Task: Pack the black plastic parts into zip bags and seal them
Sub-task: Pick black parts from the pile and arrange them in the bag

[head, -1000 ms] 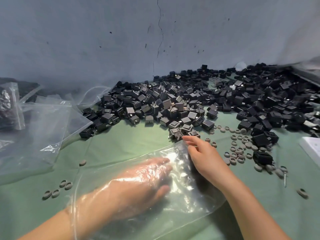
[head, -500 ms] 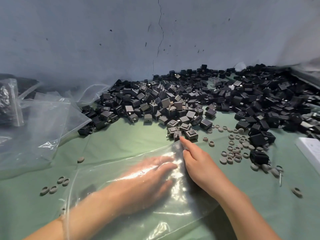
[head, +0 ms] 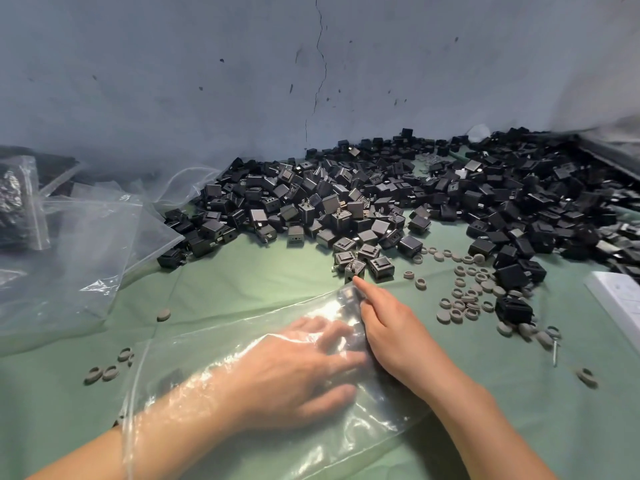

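Observation:
A big heap of black plastic parts [head: 381, 202] lies on the green cloth against the wall. A clear zip bag [head: 311, 445] lies flat in front of me. My left hand [head: 294, 368] is inside it up to the forearm, fingers spread flat. My right hand [head: 394, 330] grips the bag's far edge with curled fingers. Its straight index finger touches the nearest black part [head: 355, 268] at the heap's front. Its thumb is hidden.
Several small grey rings [head: 467, 296] are scattered right of my right hand, a few more rings [head: 104, 372] at left. Loose clear bags [head: 86, 244] and a filled bag [head: 17, 202] lie at far left. A white sheet [head: 620, 299] sits at the right edge.
My right hand has slid forward along the bag's edge until its index finger reached the nearest black part. My left hand stayed inside the bag, shifting slightly forward.

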A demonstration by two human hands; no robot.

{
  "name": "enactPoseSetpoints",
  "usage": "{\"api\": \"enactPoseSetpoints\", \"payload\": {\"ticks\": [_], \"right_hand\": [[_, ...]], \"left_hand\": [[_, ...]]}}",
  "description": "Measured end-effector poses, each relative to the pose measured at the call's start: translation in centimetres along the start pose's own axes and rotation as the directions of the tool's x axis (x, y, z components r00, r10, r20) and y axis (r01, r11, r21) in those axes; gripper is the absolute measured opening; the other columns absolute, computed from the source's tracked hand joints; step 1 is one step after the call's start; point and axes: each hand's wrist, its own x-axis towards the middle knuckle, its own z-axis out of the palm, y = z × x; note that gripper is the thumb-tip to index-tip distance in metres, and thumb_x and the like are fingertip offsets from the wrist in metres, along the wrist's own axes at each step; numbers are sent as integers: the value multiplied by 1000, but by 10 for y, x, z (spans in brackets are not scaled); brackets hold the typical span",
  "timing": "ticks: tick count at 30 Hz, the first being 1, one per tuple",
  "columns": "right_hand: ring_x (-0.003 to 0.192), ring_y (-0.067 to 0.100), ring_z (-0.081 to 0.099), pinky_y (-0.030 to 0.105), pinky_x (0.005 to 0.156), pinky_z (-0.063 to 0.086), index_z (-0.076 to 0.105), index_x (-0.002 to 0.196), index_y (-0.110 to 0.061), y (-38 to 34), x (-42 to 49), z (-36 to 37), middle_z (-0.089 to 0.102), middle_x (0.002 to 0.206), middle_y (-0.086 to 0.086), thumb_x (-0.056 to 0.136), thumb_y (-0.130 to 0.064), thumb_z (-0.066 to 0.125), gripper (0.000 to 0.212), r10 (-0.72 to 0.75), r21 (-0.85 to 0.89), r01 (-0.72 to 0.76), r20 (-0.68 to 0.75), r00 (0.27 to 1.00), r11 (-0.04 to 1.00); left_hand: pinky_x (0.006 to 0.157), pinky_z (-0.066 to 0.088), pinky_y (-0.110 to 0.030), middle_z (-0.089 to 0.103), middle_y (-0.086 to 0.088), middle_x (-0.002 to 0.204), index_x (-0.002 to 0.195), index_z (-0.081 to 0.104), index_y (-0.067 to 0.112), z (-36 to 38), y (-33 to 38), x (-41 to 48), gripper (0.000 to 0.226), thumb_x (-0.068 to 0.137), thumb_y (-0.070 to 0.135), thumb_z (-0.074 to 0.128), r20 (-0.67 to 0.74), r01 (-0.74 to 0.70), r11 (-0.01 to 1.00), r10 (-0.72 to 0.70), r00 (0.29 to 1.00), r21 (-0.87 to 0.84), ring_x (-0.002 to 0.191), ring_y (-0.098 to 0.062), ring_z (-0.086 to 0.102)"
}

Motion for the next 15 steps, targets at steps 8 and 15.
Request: {"api": "enactPoseSetpoints", "payload": {"ticks": [8,15], "right_hand": [[144,9,32,25,118,21,34,154,-24,-2,0,5,38,157,-7,108,-32,33,47,1,-39,-1,-7,1000,999],[142,8,34,22,114,23,35,154,-24,0,1,4,39,156,-7,108,-31,34,46,4,-52,-4,-13,1000,999]], "left_hand": [[87,23,-9,63,12,113,123,52,25,-5,6,-2,25,102,35,41,11,-54,998,54,998,-39,93,1,44],[121,25,-40,45,-1,148,125,49,23,7,2,0,35,107,40,24,38,-17,1000,16,999,23,147,-16,26]]}}
